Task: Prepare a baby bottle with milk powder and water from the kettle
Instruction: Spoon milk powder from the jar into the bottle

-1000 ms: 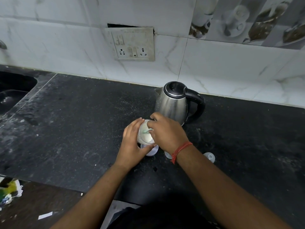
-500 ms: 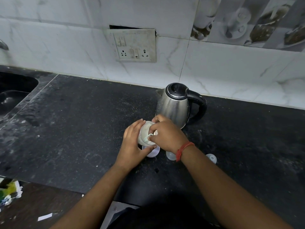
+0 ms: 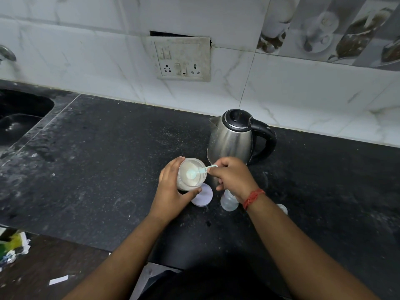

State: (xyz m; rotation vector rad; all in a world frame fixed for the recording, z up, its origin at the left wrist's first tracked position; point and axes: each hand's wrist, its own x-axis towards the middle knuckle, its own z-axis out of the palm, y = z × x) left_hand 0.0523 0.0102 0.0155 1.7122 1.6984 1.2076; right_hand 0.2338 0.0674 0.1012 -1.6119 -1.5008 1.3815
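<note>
Scoop (image 3: 195,172) is coming up now; we're pinching it with our right hand (image 3: 232,177), left hand (image 3: 173,191) gripping the jar (image 3: 190,174) on the dusty black counter (image 3: 97,159) under the tiled wall (image 3: 97,57).

Count of items in view, by kind:

- Hands: two, a left hand (image 3: 171,189) and a right hand (image 3: 232,177).
- Electric kettle (image 3: 231,137): one, stainless steel with black lid and handle.
- Powder jar (image 3: 190,174): one, open, white powder inside.
- Measuring scoop (image 3: 198,171): one, pale blue-green.
- Jar lid (image 3: 204,197): one, round, pale, flat on the bench (image 3: 108,169).
- Baby bottle (image 3: 229,202): one, clear, partly hidden by the right wrist.
- Small clear cap (image 3: 282,208): one, kind uncertain.
- Red wrist thread (image 3: 253,198): one.
- Wall socket plate (image 3: 181,59): one, carrying two sockets.
- Sink (image 3: 17,120): one.
- Tap (image 3: 7,54): one, only partly in frame.
</note>
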